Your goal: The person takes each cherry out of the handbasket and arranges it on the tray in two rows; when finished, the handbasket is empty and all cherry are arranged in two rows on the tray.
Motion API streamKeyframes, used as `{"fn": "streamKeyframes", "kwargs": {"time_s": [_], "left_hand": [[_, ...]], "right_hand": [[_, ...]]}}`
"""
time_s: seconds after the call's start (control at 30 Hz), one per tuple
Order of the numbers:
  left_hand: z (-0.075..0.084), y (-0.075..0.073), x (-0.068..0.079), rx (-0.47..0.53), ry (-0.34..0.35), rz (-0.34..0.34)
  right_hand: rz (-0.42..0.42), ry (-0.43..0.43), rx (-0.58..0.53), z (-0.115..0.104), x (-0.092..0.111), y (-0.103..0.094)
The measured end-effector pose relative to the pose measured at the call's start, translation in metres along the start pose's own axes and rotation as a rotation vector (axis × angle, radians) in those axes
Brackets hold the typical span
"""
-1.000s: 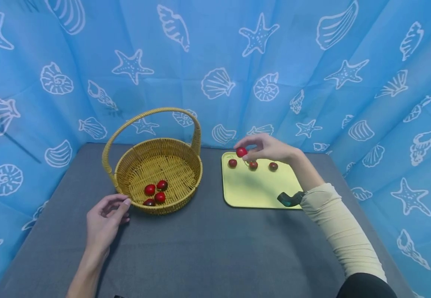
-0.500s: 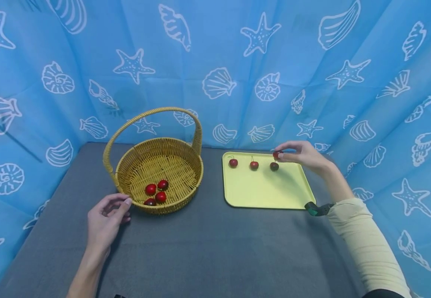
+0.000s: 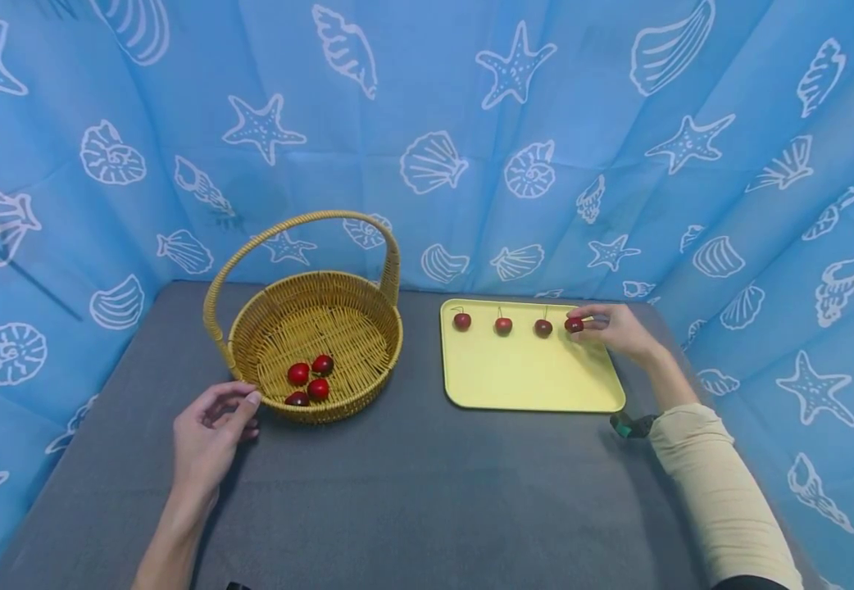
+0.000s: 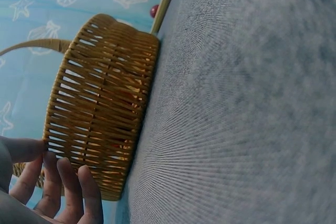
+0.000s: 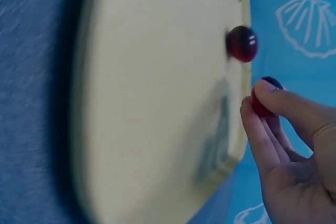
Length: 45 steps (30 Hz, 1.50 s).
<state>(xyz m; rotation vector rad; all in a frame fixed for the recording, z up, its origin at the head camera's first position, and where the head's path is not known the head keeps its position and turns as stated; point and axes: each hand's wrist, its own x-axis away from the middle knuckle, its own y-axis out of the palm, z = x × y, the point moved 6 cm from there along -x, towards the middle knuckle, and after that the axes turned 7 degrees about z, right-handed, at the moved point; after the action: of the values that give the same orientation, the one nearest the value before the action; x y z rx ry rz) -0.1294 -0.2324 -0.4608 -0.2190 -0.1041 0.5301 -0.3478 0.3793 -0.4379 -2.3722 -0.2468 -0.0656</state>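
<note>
My right hand pinches a dark red cherry between thumb and fingers over the back right corner of a yellow tray. Left of it, along the tray's back edge, a row holds a dark cherry, a red cherry and another red cherry, stems pointing back. My left hand grips the near left rim of a wicker basket, thumb on one side of the rim. Inside, several cherries lie clustered toward the basket's near side.
A grey cloth covers the table. The basket's tall arched handle rises above its rim. Behind and to the sides hangs a blue curtain printed with white shells and starfish.
My right hand has carried the cherry rightward across the tray, then lowered it at the right end of the row. My left hand and the basket have stayed in place.
</note>
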Motion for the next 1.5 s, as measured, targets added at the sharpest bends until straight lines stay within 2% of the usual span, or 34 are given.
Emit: {"fn": "streamKeyframes", "kwargs": {"time_s": [0.17,0.27,0.63,0.93,1.2,1.5], "left_hand": [[0.0,0.001,0.0,-0.002,-0.004,-0.001],[0.0,0.001,-0.001,-0.007,-0.001,-0.001],[0.0,0.0,-0.001,-0.017,0.002,-0.006],[-0.001,0.001,-0.002,-0.007,-0.017,-0.008],[0.0,0.0,-0.001,-0.017,-0.019,-0.008],[0.001,0.001,0.0,-0.031,-0.01,0.005]], "right_hand": [[0.026,-0.011,0.06,0.014,0.0,0.003],[0.043,-0.03,0.093,0.016,-0.001,0.004],[0.067,-0.063,0.105,0.014,-0.004,0.007],[0.066,-0.062,0.07,0.01,0.001,0.0],[0.081,-0.087,0.033,-0.017,0.004,-0.007],[0.022,-0.143,-0.056,-0.084,0.01,0.011]]}}
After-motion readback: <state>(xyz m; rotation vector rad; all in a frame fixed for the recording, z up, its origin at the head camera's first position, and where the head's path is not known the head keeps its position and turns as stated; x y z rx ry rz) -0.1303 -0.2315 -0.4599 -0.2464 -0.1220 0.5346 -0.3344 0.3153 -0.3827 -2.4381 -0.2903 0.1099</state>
